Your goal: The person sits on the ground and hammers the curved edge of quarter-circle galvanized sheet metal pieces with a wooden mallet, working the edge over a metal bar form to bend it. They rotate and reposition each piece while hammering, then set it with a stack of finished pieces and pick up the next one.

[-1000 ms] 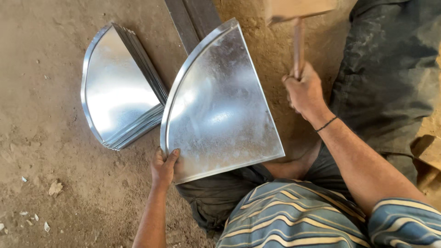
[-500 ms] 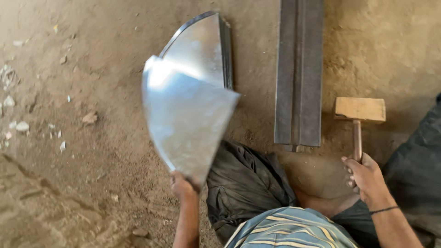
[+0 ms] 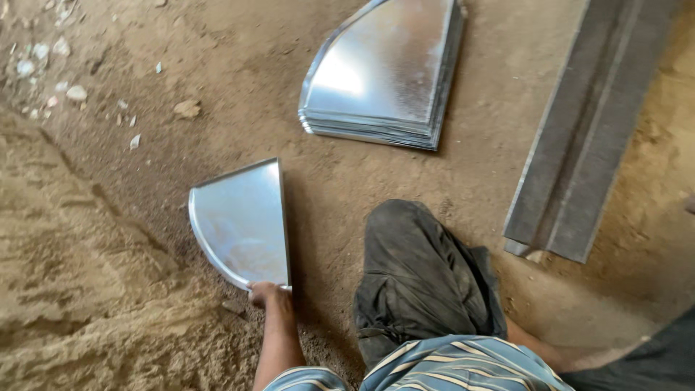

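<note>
Packed brown dirt floor (image 3: pixel 130 311) fills the head view, rougher and lumpier toward my left, with pale stone chips (image 3: pixel 51 69) scattered at the far left edge. My left hand (image 3: pixel 266 295) reaches down to the near corner of a quarter-round sheet-metal piece (image 3: pixel 239 221), my fingers (image 3: pixel 257 289) curled around that corner and holding it. That piece lies on the dirt just left of my bent knee in dark trousers (image 3: pixel 420 268), its curved, folded rim turned to the left and its straight edge running alongside my leg, apart from it. Farther ahead, well apart from the piece I hold, sits a stack of matching metal pieces (image 3: pixel 384 72), one on another, their layered edges showing at the near side. To the right of the stack a long grey steel bar (image 3: pixel 590 123) lies across the floor at a slant, its near end just beyond my knee. My striped shirt (image 3: pixel 463 366) shows at the bottom of the view. My right hand is out of the view, so I cannot tell how its fingers stand.
</note>
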